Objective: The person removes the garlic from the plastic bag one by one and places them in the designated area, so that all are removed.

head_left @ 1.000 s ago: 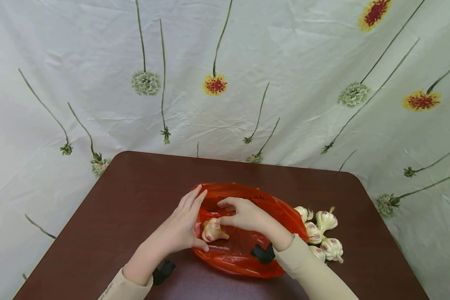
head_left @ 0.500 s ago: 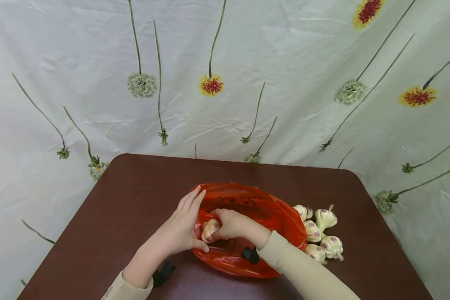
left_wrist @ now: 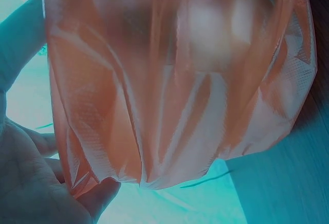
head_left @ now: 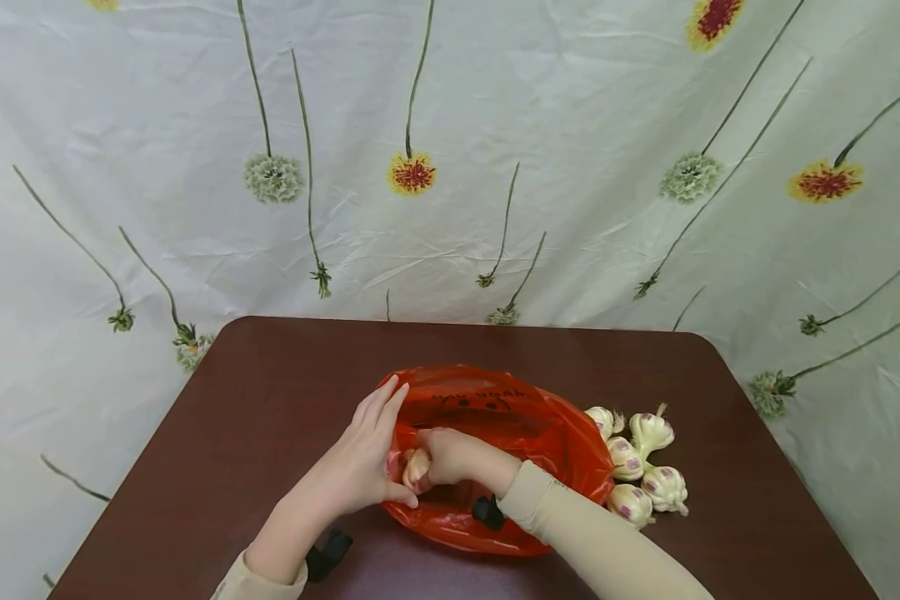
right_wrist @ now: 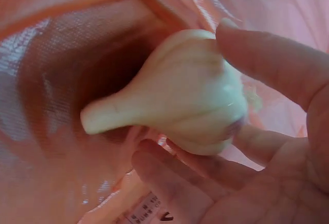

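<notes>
A red plastic bag [head_left: 495, 533] lies with its mouth wide on the dark table. My left hand [head_left: 356, 467] rests against the bag's left side, fingers mostly straight and thumb spread. In the left wrist view, the bag [left_wrist: 169, 116] hides much of this hand. My right hand [head_left: 457, 458] reaches inside the bag and holds a garlic bulb [head_left: 417, 468]. The right wrist view has the thumb on top of the bulb [right_wrist: 185, 95] and fingers beneath, its stem pointing left. Several garlic bulbs [head_left: 663, 487] lie grouped on the table, right of the bag.
The brown table [head_left: 270, 400] has rounded far corners. Behind it hangs a pale cloth [head_left: 570, 125] printed with flowers. A black wrist camera [head_left: 328, 554] sits at my left wrist, another black camera [head_left: 487, 512] at my right.
My right hand has moved left and down onto the garlic bulb in the bag and taken hold of it. The left hand stays at the bag's side. The head view has shifted slightly.
</notes>
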The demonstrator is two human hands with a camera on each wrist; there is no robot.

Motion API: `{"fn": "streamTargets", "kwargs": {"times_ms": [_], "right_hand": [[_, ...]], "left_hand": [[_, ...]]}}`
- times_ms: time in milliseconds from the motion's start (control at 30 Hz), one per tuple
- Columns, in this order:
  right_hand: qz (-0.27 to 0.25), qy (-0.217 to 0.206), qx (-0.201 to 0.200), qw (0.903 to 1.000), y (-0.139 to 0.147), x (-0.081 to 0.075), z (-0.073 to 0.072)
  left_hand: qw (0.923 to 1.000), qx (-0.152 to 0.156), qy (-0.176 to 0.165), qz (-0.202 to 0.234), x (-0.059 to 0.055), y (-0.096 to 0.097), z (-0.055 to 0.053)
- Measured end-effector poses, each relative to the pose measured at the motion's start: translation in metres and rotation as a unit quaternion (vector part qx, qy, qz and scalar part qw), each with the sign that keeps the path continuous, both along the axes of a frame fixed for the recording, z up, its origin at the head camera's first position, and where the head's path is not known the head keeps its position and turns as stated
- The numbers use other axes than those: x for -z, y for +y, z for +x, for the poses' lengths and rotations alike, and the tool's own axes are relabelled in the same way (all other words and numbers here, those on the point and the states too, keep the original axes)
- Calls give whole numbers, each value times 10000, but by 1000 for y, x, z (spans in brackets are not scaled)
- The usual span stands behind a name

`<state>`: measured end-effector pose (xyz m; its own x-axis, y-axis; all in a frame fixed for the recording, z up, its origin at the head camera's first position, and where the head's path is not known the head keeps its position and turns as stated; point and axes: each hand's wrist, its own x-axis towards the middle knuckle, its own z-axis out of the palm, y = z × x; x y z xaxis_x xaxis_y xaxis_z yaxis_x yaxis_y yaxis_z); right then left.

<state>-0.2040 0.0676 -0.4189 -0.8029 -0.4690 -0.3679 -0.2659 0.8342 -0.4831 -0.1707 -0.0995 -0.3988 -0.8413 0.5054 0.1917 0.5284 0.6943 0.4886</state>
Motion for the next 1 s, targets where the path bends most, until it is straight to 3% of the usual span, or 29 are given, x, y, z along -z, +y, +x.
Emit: {"fn": "streamTargets", "kwargs": {"times_ms": [167,467,733,1000], "right_hand": [[241,-262,157,9992,-1,5,2],[113,-88,435,9989,3,4,1],[-249,-22,487,9985,14,-10,-1],[-641,-54,607,9961,28,-37,2]], "left_hand": [[9999,-40,-105,58,2,-1,1],[10000,4,43,47,2,-2,0],[9999,-9,158,2,0,-1,1],[10000,-25,-31,-26,0,0,0]]}}
